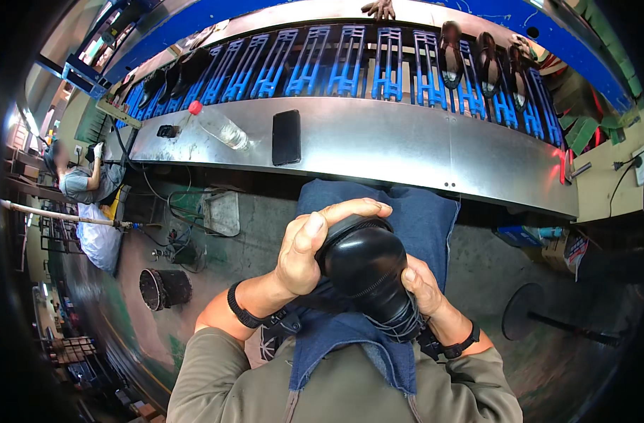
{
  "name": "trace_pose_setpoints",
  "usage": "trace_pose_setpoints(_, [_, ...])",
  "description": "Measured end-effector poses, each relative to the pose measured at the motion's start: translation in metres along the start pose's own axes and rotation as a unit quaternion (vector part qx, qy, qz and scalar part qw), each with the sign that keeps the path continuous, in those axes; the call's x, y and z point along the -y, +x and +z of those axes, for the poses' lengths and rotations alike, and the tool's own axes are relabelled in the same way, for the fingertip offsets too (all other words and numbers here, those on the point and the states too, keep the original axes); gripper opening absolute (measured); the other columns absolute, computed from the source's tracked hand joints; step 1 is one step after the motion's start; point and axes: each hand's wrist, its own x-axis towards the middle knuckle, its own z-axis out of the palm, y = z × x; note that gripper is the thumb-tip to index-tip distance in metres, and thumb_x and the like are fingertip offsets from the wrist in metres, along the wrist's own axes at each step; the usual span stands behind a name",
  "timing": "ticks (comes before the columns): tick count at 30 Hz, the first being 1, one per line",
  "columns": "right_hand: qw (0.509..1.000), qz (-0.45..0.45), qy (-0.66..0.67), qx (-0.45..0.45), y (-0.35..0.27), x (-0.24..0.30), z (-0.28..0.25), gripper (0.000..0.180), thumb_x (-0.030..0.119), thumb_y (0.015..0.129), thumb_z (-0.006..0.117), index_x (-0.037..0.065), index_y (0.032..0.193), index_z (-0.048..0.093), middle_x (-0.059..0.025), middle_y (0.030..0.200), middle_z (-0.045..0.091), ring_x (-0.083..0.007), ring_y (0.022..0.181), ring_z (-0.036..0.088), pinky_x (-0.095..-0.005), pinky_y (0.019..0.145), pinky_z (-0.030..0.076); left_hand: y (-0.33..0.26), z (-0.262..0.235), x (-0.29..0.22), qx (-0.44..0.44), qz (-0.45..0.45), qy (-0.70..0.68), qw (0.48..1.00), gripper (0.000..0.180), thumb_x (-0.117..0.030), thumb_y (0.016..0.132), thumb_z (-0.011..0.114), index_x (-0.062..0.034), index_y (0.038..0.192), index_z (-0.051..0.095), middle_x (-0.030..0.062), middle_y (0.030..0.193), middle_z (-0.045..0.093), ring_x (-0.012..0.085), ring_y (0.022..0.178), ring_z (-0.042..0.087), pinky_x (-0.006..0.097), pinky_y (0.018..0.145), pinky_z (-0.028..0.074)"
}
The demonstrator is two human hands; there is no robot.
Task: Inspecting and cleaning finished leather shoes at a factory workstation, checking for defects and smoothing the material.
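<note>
A glossy black leather shoe (368, 264) is tilted over my lap, its rounded toe up and its laces toward my body. My left hand (304, 247) wraps the toe end, fingers along the sole edge and thumb raised. On the other side, my right hand (424, 285) grips the shoe with its thumb against the upper; most of its fingers are hidden behind it. A blue denim apron (424, 218) covers my legs beneath the shoe.
Ahead runs a metal ledge (378, 141) holding a black phone (287, 137) and a clear bottle (223, 129). Blue racks (347, 63) behind carry several dark shoes (450, 56). A black bucket (165, 289) stands left on the floor; a co-worker (82, 180) sits farther left.
</note>
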Motion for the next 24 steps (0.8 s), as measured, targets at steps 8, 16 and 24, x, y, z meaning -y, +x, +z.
trace_pose_setpoints(8, [1.0,-0.001,-0.01,-0.009,0.002,-0.008,-0.006,0.075,0.055,0.101,0.052,-0.009,0.14,0.049,-0.0134,0.126,0.063,-0.0177,0.114,0.06,-0.0312,0.099,0.047,0.002,-0.001,0.005,0.001,0.001,-0.007,1.0,0.072,-0.049,0.104,0.022,0.0074,0.129,0.059,0.0274,0.126,0.063,0.0421,0.125,0.057,0.054,0.108,0.044])
trace_pose_setpoints(16, [1.0,0.001,0.0,-0.023,0.001,-0.012,-0.008,0.073,0.054,0.101,0.053,-0.009,0.137,0.051,-0.0131,0.122,0.065,-0.017,0.111,0.061,-0.0306,0.097,0.048,0.003,0.002,0.004,0.004,-0.019,-0.006,1.0,0.071,-0.05,0.104,0.023,0.0063,0.132,0.057,0.0268,0.127,0.063,0.0426,0.125,0.057,0.054,0.11,0.043])
trace_pose_setpoints(24, [0.999,0.001,0.03,-0.018,0.0,-0.016,-0.008,0.072,0.053,0.1,0.054,-0.009,0.136,0.051,-0.0117,0.122,0.065,-0.0163,0.11,0.061,-0.0301,0.096,0.048,-0.002,0.003,0.0,0.031,-0.03,-0.009,0.999,0.071,-0.051,0.105,0.022,0.0032,0.135,0.057,0.0262,0.132,0.061,0.0423,0.127,0.056,0.054,0.111,0.042])
